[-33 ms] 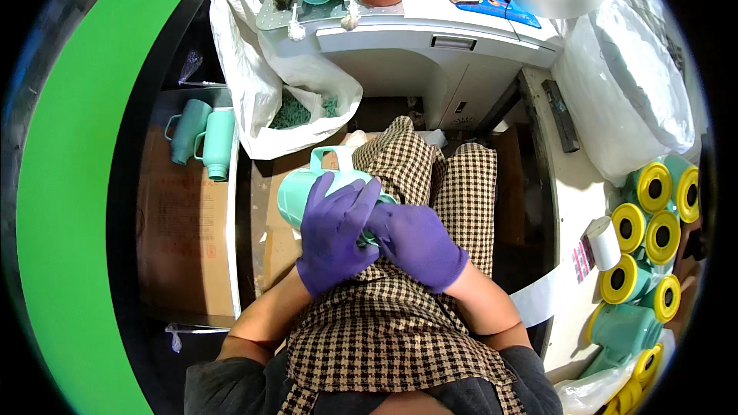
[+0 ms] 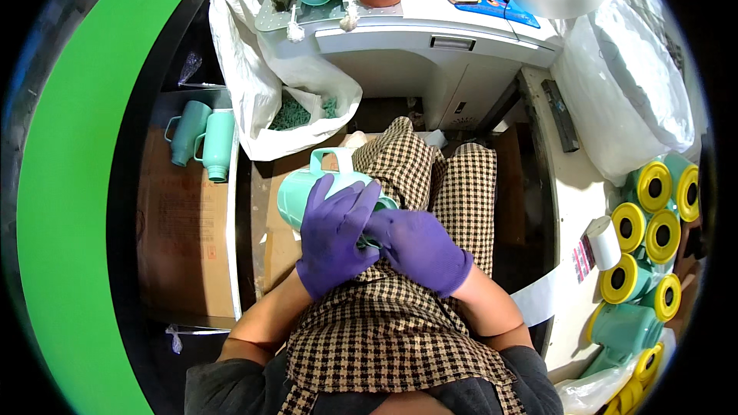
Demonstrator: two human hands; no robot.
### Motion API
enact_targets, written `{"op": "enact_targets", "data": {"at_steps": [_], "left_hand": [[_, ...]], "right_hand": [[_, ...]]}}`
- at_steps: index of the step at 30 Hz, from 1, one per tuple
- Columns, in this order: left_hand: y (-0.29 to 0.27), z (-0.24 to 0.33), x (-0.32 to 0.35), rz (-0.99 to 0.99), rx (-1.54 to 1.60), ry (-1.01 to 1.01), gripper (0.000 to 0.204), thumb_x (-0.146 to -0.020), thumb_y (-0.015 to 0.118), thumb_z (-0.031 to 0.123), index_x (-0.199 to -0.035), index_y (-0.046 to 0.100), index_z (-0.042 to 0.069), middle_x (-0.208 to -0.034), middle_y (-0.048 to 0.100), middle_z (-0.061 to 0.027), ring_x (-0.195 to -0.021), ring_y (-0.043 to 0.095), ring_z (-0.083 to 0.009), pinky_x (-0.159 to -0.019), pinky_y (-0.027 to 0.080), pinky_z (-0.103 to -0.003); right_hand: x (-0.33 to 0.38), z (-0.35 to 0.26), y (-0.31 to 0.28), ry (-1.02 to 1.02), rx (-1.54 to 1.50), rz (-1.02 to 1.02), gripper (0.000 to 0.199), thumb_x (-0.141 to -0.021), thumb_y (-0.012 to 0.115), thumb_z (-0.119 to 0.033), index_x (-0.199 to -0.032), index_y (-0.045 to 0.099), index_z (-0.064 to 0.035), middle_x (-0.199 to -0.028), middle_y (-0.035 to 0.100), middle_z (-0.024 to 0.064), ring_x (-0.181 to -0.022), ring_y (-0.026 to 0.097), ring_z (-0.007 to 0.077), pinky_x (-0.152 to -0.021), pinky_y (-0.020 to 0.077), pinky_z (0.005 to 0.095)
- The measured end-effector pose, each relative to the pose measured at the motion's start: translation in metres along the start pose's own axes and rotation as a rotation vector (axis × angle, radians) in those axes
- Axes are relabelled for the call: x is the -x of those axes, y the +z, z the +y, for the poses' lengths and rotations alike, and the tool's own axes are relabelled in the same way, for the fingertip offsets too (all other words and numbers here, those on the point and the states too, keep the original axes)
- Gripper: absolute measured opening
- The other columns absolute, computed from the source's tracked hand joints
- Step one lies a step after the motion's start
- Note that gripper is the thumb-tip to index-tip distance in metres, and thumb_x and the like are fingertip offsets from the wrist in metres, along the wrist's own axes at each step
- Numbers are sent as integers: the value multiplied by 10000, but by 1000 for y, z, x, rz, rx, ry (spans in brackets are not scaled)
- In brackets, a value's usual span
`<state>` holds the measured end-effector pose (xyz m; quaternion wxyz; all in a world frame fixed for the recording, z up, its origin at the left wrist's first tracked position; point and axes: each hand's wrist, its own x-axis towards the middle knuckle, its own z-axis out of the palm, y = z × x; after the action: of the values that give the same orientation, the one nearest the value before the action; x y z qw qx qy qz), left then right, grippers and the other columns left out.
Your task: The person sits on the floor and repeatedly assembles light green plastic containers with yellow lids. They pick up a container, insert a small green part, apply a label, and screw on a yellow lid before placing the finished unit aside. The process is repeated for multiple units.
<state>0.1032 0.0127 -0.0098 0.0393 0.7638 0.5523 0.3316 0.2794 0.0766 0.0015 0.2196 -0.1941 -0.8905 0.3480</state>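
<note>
It's a wide fisheye view from the left camera on the person's head, pitched steeply down over the checked apron (image 2: pixel 392 346), and the left hand (image 2: pixel 337 238) and right hand (image 2: pixel 424 252) sit close, right near centre! Farther off, the worktop (image 2: pixel 421 11) crosses the top, while a green panel (image 2: pixel 69 184) bows along the left rim.

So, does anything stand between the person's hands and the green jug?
Only the purple gloves. The left hand lies over the green jug; the right hand is by its open end, fingertips partly hidden. No other obstacle shows.
</note>
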Motion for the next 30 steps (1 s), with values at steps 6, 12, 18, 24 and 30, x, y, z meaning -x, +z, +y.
{"op": "enact_targets", "data": {"at_steps": [6,12,18,24,30], "left_hand": [[5,10,-8,32,-157,-162,688,-772,776,336,-1328,572,-16,-1209,666,-192,-1189,614,-375,-1163,295,-560],[-15,20,-20,17,-164,164,438,-766,790,258,-1139,627,95,-1250,649,-110,-1167,603,-388,-1149,301,-605],[35,-14,43,-253,-392,939,395,-798,720,254,-1147,569,147,-1229,619,-78,-1161,575,-316,-1164,282,-591],[81,-9,47,524,-2168,1912,753,-859,514,403,-1385,390,-122,-1473,387,-266,-1374,369,-382,-1231,235,-452],[79,8,39,-39,-1681,1706,709,-773,582,424,-1284,461,-53,-1252,489,-211,-1199,448,-363,-1173,302,-440]], "right_hand": [[14,1,12,69,-239,32,457,-800,645,82,-1246,628,-16,-1058,666,167,-1004,642,368,-939,508,457],[100,18,-25,-23,-188,576,301,-892,687,-7,-1192,690,-18,-1126,690,158,-1106,653,317,-1011,489,424],[337,79,-106,674,647,1305,175,-844,766,-41,-1016,737,-24,-1038,734,100,-977,684,252,-912,527,373],[357,114,-120,777,622,1070,212,-841,764,-137,-1029,730,-46,-1045,710,121,-1021,659,303,-909,518,388],[358,143,-124,1007,762,1095,145,-806,775,-165,-911,714,-86,-890,667,99,-884,638,301,-796,513,413]]}}
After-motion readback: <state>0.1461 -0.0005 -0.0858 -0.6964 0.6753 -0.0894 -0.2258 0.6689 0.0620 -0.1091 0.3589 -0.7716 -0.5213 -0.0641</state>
